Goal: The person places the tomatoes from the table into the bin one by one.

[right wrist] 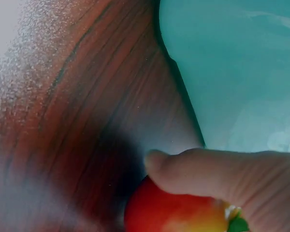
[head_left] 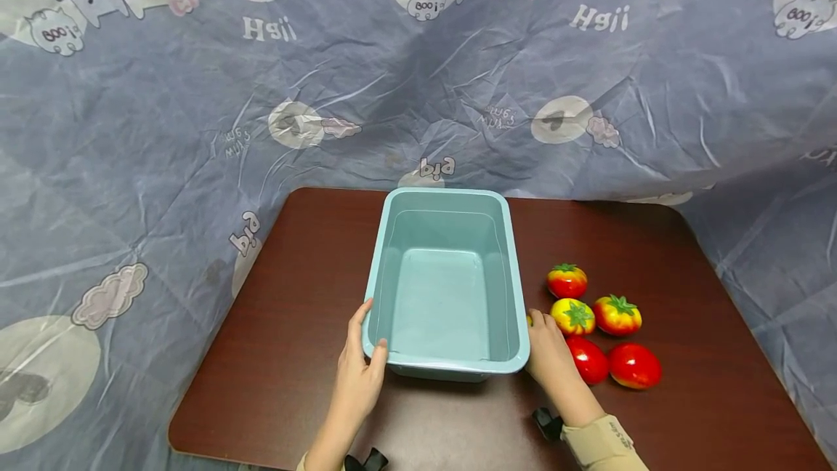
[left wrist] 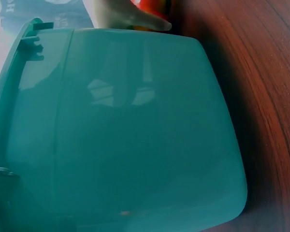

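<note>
A pale teal rectangular plastic bin (head_left: 443, 289) stands in the middle of the table, with nothing inside it. At its near left corner my left hand (head_left: 361, 365) grips the rim, fingers along the left side and thumb on the front corner. Just outside the bin's right wall, my right hand (head_left: 548, 351) holds a red-and-yellow toy tomato (right wrist: 169, 212) low over the table. In the right wrist view the thumb (right wrist: 198, 171) lies across that tomato, whose green leaf shows at the edge; the other fingers are hidden there.
Right of my right hand sit several more toy tomatoes: a yellow one (head_left: 573, 317), two orange-yellow ones with green leaves (head_left: 617, 315), and two red ones (head_left: 634, 365). The dark brown wooden table (head_left: 281, 325) has rounded corners. A blue patterned cloth (head_left: 418, 78) hangs behind it.
</note>
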The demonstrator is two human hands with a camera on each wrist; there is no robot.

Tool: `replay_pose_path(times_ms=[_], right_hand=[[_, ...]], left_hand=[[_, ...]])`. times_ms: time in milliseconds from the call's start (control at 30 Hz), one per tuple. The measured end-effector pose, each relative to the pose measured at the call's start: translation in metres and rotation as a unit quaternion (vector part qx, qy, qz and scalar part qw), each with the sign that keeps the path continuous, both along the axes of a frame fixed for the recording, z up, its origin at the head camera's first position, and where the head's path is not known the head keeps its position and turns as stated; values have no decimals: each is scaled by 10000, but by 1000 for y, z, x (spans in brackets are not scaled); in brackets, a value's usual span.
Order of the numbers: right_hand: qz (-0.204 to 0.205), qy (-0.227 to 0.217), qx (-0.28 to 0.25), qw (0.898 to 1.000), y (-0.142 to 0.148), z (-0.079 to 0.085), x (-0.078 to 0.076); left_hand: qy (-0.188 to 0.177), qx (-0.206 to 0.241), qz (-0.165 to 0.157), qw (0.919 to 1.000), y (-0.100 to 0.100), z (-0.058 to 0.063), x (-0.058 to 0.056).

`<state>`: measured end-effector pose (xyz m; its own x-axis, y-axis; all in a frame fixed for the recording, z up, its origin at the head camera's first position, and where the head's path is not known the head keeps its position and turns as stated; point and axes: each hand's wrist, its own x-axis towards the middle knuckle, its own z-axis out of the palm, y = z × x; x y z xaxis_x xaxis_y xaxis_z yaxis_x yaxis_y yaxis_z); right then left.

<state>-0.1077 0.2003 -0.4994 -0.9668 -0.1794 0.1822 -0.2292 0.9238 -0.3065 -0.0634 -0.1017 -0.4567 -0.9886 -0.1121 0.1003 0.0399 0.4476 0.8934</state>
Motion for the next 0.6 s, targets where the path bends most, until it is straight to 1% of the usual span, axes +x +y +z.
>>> replay_pose_path(times_ms=[167,333,433,600], right_hand=[[125,206,-278,9993,1,8,-5],[63,300,-683,9972,6,24,-11],[-28,192,-828,9964,9,38,-15],[-360,-181,-826,9958,17,63,-17]], left_hand=[[71,47,-27,10000,-1,-1,0],[164,70,-21,9998,-2,-2,0],[217,95,-15,9997,-2,-3,-1],[280,84,11,9996,-4,-4,-2]])
